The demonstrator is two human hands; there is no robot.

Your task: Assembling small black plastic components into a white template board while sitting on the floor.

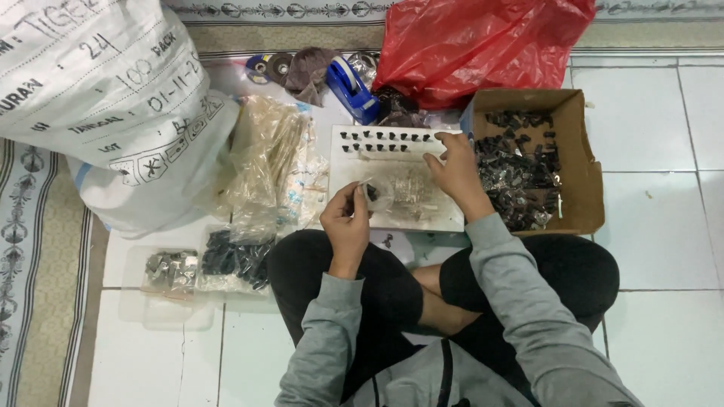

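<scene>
Over a white board [445, 215] laid on the tiled floor [656, 226], a seated person works among small black parts. The left hand [347, 218] sits at about six o'clock on the board, its fingers [358, 197] pinched on a small clear plastic bag [379, 194] that holds a dark part at its mouth. The right hand [455, 167] hovers at roughly two o'clock from that bag, near but apart from it, fingers [436, 151] curled together as if nipping something tiny; whether they hold a part cannot be told. Two rows of small black pieces [385, 142] run left to right along the board's far edge, at twelve o'clock from the bag and just beside the right fingertips, so the right hand is the nearer of the two. At three o'clock a cardboard box [584, 166] holds a heap of black clips [520, 177]. At nine o'clock lie clear packets [275, 162], with a white sack [113, 105] beyond; a red plastic bag [475, 41] and a blue tape dispenser [351, 87] sit at twelve.
</scene>
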